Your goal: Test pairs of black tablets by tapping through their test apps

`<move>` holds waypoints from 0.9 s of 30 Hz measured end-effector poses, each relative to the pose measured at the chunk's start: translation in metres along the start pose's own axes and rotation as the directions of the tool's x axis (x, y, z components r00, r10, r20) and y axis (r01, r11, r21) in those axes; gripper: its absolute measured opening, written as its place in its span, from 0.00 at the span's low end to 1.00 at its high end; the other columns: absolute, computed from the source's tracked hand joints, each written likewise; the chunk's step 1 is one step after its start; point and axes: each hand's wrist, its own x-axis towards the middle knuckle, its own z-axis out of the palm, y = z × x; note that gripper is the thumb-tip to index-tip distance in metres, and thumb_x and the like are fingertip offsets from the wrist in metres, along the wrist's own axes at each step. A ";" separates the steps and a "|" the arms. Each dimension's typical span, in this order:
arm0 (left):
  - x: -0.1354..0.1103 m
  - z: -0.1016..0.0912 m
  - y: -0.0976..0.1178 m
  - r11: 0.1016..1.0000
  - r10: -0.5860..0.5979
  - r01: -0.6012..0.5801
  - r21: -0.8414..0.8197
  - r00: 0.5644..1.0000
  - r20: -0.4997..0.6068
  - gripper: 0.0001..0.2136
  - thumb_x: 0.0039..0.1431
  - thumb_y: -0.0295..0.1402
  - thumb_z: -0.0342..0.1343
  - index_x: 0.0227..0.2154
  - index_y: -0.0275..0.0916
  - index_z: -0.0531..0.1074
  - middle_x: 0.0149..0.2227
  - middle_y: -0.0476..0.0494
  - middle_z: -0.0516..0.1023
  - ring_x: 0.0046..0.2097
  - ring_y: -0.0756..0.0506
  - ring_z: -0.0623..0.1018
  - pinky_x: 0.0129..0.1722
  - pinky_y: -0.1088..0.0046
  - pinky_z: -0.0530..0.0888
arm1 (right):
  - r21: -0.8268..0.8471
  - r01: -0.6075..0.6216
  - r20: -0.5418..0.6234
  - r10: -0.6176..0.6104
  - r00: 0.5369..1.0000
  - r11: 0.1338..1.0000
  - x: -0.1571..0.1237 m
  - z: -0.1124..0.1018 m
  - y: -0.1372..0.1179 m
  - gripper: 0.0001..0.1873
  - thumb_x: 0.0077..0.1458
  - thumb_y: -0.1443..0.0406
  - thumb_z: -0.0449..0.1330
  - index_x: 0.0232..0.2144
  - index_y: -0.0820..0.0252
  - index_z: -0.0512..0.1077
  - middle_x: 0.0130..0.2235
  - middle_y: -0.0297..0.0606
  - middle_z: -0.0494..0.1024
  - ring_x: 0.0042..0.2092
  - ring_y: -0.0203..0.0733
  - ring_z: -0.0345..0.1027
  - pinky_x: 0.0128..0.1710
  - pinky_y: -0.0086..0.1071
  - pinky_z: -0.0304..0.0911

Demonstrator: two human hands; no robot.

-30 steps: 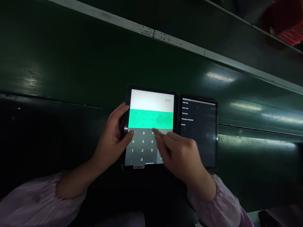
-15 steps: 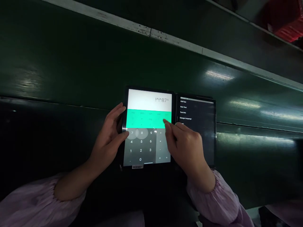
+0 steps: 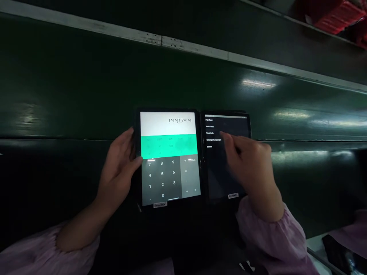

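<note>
a: looking at what, from the head camera?
b: looking down at a left tablet (image 3: 169, 160) and a right tablet (image 3: 226, 160), sitting side by side, almost touching, in front of a dark green panel (image 3: 86, 95).
a: showing what on the screens?
b: showing a calculator (image 3: 169, 179) on the left one, with a mint band, a number keypad and a display carrying a string of symbols around 87; listing a menu (image 3: 212, 133) on the right one, running from "full test" down to "reset".
a: doing what with the left hand (image 3: 119, 172)?
b: clamping the left tablet by its left edge, fingers (image 3: 126, 134) curling round it, thumb (image 3: 137, 160) lying near the 7 key.
a: and the right hand (image 3: 249, 168)?
b: hovering over the right tablet, fingertips (image 3: 225, 138) bunched together beside the menu, gripping nothing; not showing clearly whether they are touching the glass.
a: showing anything else?
b: showing gathered pink sleeves (image 3: 272, 240) on both forearms, a small white label (image 3: 159, 205) along the left tablet's lower edge, a pale strip (image 3: 160, 41) running across the panel, and a red crate (image 3: 338, 15) at the top right.
</note>
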 end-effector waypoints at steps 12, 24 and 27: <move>0.053 0.012 -0.007 0.993 0.017 -0.020 -0.113 0.999 -0.028 0.26 0.55 0.35 0.73 0.57 0.46 0.77 0.65 0.40 0.81 0.76 0.31 0.68 0.79 0.43 0.59 | 0.290 -0.242 -0.204 0.306 0.930 0.926 -0.010 -0.016 0.074 0.24 0.68 0.47 0.62 0.40 0.56 0.89 0.24 0.34 0.71 0.26 0.38 0.63 0.30 0.39 0.58; 0.076 0.011 -0.017 0.996 0.020 -0.022 -0.081 1.000 -0.021 0.29 0.49 0.34 0.79 0.54 0.44 0.77 0.61 0.41 0.82 0.72 0.30 0.73 0.79 0.41 0.60 | 0.819 -0.229 -0.095 0.517 0.851 0.526 -0.041 0.044 0.122 0.35 0.62 0.38 0.61 0.61 0.51 0.77 0.57 0.48 0.84 0.60 0.56 0.79 0.62 0.55 0.72; 0.069 0.016 -0.013 0.991 0.017 -0.025 -0.128 0.998 -0.063 0.23 0.55 0.35 0.73 0.54 0.43 0.77 0.60 0.42 0.83 0.72 0.31 0.72 0.79 0.43 0.58 | 0.826 -0.236 -0.084 0.526 0.846 0.512 -0.046 0.045 0.111 0.39 0.64 0.37 0.57 0.64 0.54 0.74 0.59 0.51 0.83 0.62 0.57 0.78 0.64 0.57 0.70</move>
